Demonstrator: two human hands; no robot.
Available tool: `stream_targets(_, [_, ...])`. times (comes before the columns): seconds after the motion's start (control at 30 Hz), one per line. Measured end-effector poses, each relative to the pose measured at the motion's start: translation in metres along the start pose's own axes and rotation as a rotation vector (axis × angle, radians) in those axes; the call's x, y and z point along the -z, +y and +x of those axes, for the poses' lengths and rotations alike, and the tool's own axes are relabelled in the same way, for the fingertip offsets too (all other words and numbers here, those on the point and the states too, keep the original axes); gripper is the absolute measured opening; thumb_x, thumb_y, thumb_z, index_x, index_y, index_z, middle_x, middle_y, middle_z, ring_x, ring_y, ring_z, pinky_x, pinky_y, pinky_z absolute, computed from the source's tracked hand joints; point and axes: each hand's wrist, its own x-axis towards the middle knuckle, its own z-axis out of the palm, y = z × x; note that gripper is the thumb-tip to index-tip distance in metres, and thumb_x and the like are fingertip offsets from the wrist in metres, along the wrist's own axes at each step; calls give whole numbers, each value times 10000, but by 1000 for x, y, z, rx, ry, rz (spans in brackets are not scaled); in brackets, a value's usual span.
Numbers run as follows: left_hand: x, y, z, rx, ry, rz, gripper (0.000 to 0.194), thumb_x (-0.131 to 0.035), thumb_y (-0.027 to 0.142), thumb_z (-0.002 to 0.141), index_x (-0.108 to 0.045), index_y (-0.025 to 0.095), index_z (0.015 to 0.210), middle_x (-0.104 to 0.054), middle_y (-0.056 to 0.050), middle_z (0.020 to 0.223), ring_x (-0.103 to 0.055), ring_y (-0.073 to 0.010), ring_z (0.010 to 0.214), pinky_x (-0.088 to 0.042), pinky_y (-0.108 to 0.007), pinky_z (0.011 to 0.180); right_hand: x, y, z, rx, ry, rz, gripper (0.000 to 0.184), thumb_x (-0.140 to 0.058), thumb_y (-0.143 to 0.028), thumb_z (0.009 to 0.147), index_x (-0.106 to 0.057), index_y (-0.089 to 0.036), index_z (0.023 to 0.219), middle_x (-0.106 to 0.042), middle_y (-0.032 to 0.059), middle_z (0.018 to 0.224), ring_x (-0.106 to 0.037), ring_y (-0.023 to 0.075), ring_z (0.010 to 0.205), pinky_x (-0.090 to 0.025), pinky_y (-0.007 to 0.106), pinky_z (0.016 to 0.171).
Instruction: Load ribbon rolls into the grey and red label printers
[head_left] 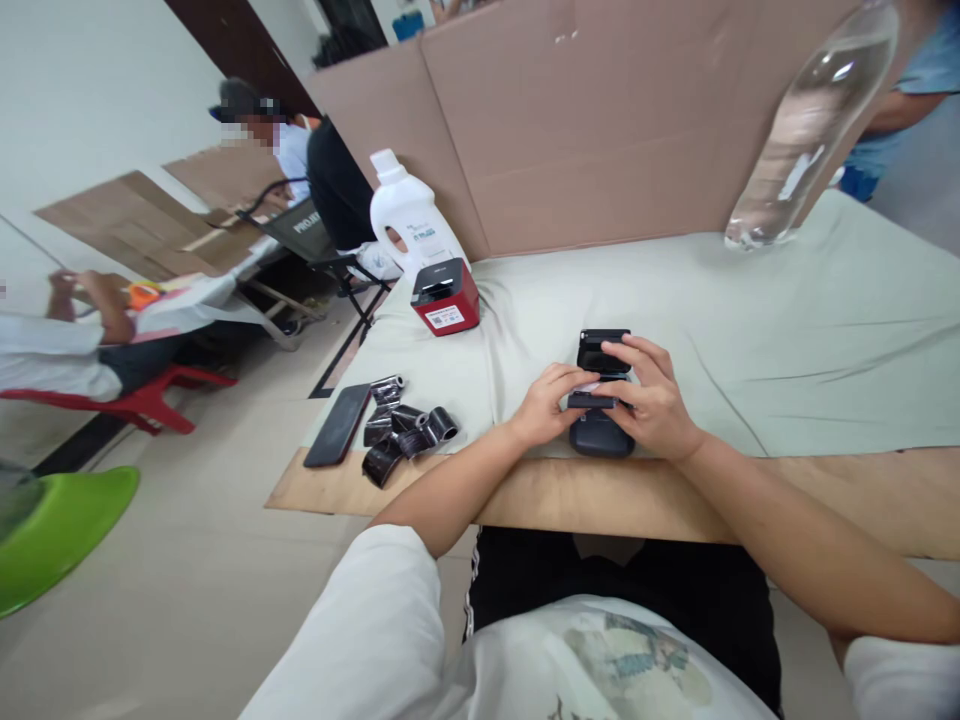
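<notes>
In front of me on the cloth, close to the table's front edge, sits a small black hinged device [602, 438] that looks like a portable printer. Its lid [592, 350] stands raised at the back. My left hand [546, 405] grips it from the left, fingertips at the dark bar across its middle. From the right, my right hand [654, 398] holds it too, with the thumb near the bar and upper fingers reaching over the lid. Something pale shows between the fingertips, too small to name. Several black-wrapped rolls [412, 440] lie to the left beside a dark phone [339, 425].
A white jug [412, 205] stands behind a red-and-black box [448, 300] at the back left. A cardboard panel [600, 130] rises along the back, with a clear bottle [814, 130] leaning at the right. Other people sit at a table on the left; a green chair [67, 530] is nearby.
</notes>
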Motion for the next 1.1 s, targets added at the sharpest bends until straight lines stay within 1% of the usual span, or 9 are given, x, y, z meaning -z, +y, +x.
stream_targets(0.1, [18,5,7,20,-98,41,291,-575,188,839,-622,189,1126,-654,-91,1085,-610,-203,1035,-489,-378,927,-2,-1,-1,25,1,48,128,-628,-236,848,-709,-253,947,-596,84,1270,-480,299,1254,-436,526,1039])
stream_targets(0.27, [82,-1,6,326,-221,202,267,-577,114,729,-651,165,980,-694,-48,966,-639,-169,870,-496,-296,828,-5,11,-4,-134,9,70,118,-573,-273,883,-688,-248,869,-647,87,1126,-549,279,1122,-458,514,984])
stream_targets(0.4, [136,-13,-22,583,-370,418,276,-569,163,725,-664,185,983,-704,-34,955,-635,-190,875,-485,-306,850,-7,17,-5,-235,-14,91,136,-562,-284,879,-688,-249,839,-664,91,1068,-569,285,1075,-437,536,988])
stream_targets(0.53, [166,-20,-59,813,-400,542,321,-559,182,731,-674,193,1030,-711,-55,997,-640,-220,898,-484,-332,872,-11,17,-6,-248,-38,127,158,-551,-294,881,-691,-240,832,-674,97,1038,-586,282,1050,-436,530,981])
stream_targets(0.63, [175,-13,-77,870,-382,527,442,-538,180,733,-630,190,1165,-670,-71,1158,-635,-213,946,-484,-337,910,-12,17,-6,-247,-42,133,161,-549,-297,883,-687,-233,829,-677,100,1032,-594,277,1040,-442,516,973])
stream_targets(0.77, [176,7,-86,813,-431,533,634,-494,129,691,-505,170,1323,-519,-99,1366,-619,-199,1033,-473,-344,973,-13,19,-7,-246,-23,119,163,-547,-303,888,-679,-230,825,-677,98,1024,-600,267,1037,-451,495,968])
stream_targets(0.87, [168,23,-88,793,-549,608,778,-508,105,672,-384,216,1432,-447,-105,1435,-563,-255,1188,-420,-423,1048,-12,21,-8,-252,-3,115,155,-553,-298,884,-679,-225,830,-674,99,1029,-601,264,1030,-454,488,964])
stream_targets(0.97, [157,34,-91,800,-606,756,894,-519,65,669,-264,254,1505,-387,-134,1469,-502,-328,1275,-370,-518,1068,-12,22,-8,-285,0,118,144,-557,-292,876,-677,-230,827,-672,94,1037,-600,266,1031,-449,495,970])
stream_targets(1.1, [140,47,-93,787,-611,755,940,-555,81,702,-173,272,1539,-380,-145,1437,-592,-318,1152,-476,-442,962,-11,23,-6,-326,11,126,145,-553,-292,874,-674,-232,825,-667,96,1039,-594,266,1041,-443,500,982])
